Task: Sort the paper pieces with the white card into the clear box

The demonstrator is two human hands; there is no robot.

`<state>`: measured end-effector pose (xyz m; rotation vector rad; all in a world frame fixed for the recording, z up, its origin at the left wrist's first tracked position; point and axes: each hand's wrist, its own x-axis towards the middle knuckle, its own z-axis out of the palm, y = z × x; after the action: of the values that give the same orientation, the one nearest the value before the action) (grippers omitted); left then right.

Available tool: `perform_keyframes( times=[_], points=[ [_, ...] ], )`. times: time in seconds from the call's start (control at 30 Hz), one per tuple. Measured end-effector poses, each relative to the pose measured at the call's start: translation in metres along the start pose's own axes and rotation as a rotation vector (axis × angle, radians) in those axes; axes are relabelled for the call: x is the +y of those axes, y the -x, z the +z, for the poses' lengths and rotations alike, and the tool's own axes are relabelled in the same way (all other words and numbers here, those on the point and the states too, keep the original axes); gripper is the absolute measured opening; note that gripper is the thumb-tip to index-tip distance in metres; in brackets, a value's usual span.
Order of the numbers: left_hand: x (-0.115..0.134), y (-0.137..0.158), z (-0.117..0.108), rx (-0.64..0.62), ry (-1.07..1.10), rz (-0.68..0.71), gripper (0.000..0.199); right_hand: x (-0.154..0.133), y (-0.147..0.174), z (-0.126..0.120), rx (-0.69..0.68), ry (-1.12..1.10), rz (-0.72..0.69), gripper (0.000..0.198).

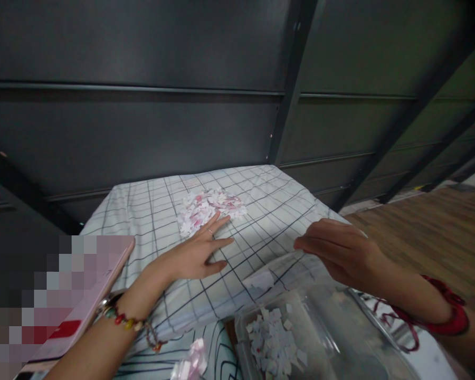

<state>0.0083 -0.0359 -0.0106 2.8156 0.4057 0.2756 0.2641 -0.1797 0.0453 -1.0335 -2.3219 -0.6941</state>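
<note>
My left hand is open, its fingers spread over the checked cloth at the near edge of a pile of small white and pink paper scraps. On the right, my right hand hovers above the cloth's near right part, its fingers pressed together and pointing left. Its thumb is hidden, and I cannot make out what, if anything, is in it. Below both hands stands a clear plastic box with white paper pieces in its left part. Clear plastic film lies along the cloth's near edge.
Dark metal panels rise behind the cloth-covered surface. A pink phone-like object is at the left, partly blurred out. A crumpled pinkish wrapper lies at the bottom on patterned fabric. Wooden flooring extends to the right.
</note>
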Motion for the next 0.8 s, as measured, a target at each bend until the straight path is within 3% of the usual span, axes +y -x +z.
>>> perform_keyframes(
  times=[0.3, 0.5, 0.7, 0.8],
  points=[
    [0.000, 0.000, 0.001, 0.010, 0.011, -0.003, 0.049, -0.017, 0.013, -0.021, -0.065, -0.017, 0.010, 0.023],
    [-0.005, 0.000, 0.003, 0.055, -0.025, 0.016, 0.047, -0.010, 0.003, -0.025, -0.007, 0.069, 0.014, 0.021],
    [-0.015, -0.001, 0.001, 0.221, -0.177, -0.104, 0.035, 0.042, -0.016, 0.009, -0.018, 0.164, 0.033, 0.017],
    [-0.022, 0.000, 0.001, 0.316, -0.266, -0.251, 0.035, 0.066, -0.033, 0.038, 0.080, 0.144, 0.044, 0.020]
  ],
)
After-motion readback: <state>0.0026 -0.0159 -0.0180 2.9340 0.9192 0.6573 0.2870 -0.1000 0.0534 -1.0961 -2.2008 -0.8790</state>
